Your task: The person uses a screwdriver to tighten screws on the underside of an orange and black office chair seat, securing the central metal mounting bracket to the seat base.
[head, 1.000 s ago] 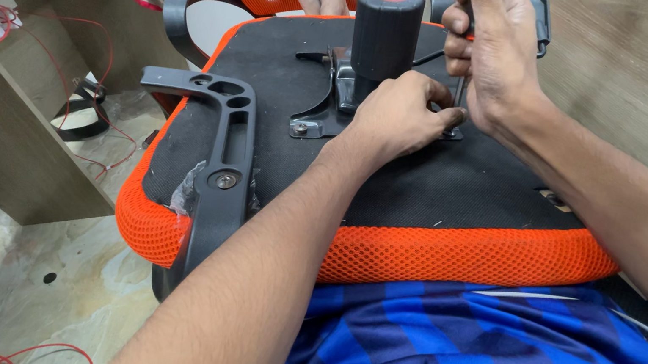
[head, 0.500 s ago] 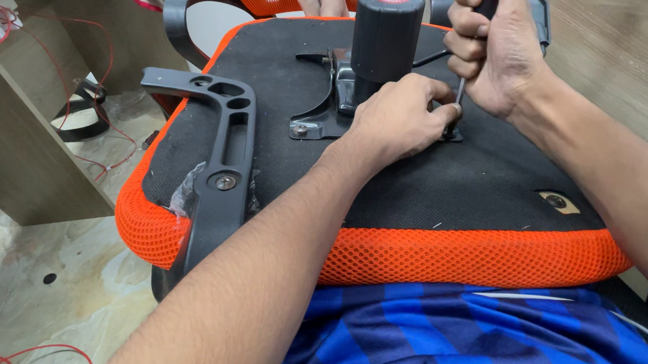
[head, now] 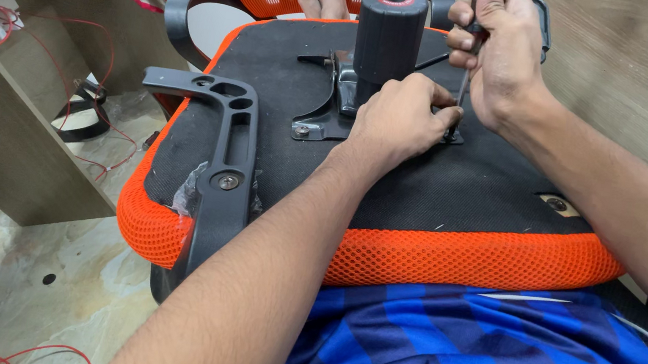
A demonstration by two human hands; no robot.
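1. The work in hand looks like driving a screw into the mounting plate on the underside of an upturned chair seat, which rests across the person's lap with its orange mesh rim toward the body.
2. The right hand has its fingers clamped around the handle of a screwdriver, the thin shaft standing nearly upright and its tip meeting the plate near the seat's middle, toward the right side.
3. The left hand is curled, fingers together, pressed down at the tip beside the shaft; whether it pinches the screw itself I cannot tell.
4. To do this well, I judge the shaft should stay square to the plate, with steady downward pressure so the tip does not slip out and gouge the fabric.
5. The steadying fingers are best kept low and just beside the tip, not under it.
6. The seat underside is matte black woven cloth, flat and slightly fuzzy; the rim is bright orange open mesh, soft and rounded.
7. A black cylinder, smooth plastic with a reddish ring at its top, rises from the plate at the seat's centre.
8. A black moulded armrest bracket, hard plastic with cut-out holes, lies along the seat's left edge, bolted near the front corner.
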